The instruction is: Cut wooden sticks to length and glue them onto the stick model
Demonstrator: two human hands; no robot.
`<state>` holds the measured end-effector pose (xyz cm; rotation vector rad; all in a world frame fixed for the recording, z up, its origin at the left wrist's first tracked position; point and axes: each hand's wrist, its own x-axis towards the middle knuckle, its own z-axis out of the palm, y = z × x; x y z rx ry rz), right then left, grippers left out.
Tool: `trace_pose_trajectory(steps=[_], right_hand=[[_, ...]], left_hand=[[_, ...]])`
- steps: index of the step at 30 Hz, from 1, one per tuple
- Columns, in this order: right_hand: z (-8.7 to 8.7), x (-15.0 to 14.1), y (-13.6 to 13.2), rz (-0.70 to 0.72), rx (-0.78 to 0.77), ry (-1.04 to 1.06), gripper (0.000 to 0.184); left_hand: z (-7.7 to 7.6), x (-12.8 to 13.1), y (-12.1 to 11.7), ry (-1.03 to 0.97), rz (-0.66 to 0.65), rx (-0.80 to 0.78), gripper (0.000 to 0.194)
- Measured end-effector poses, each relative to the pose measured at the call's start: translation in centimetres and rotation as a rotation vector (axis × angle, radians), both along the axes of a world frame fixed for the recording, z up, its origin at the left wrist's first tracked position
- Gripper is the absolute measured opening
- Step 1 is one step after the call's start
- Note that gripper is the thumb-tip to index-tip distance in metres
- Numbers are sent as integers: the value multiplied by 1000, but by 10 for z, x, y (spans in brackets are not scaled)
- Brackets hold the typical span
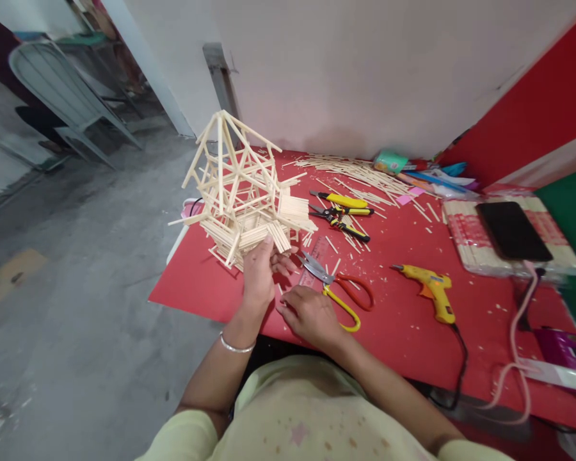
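A model house frame of thin wooden sticks [240,186], with a pointed open roof, stands at the left of the red table. My left hand [262,272] is closed on its front lower edge, thumb on top of the stick panel and the other fingers partly behind it. Close beside it, my right hand [312,314] is held low over the table with its fingers curled together. A short pale stick piece shows by those fingertips; whether they grip it I cannot tell. Scissors [333,280] with red and yellow handles lie just beyond my right hand, over a clear ruler [317,256].
A yellow utility knife [345,200] and pliers [340,221] lie right of the model. Loose sticks [355,173] spread along the wall. A yellow glue gun [429,288] trails a cord. At right, a phone [513,230] rests on packaged sticks [465,237].
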<state>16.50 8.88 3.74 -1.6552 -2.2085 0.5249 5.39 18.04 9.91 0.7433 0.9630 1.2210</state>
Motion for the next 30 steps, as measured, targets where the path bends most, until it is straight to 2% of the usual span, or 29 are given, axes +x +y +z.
trace_pose_trajectory(steps=[12, 30], right_hand=[[1, 0, -3, 25, -9, -11, 25], [4, -1, -7, 53, -10, -23, 27]], left_hand=[[-2, 1, 3, 7, -5, -29, 46], [2, 0, 6, -14, -39, -119, 41]])
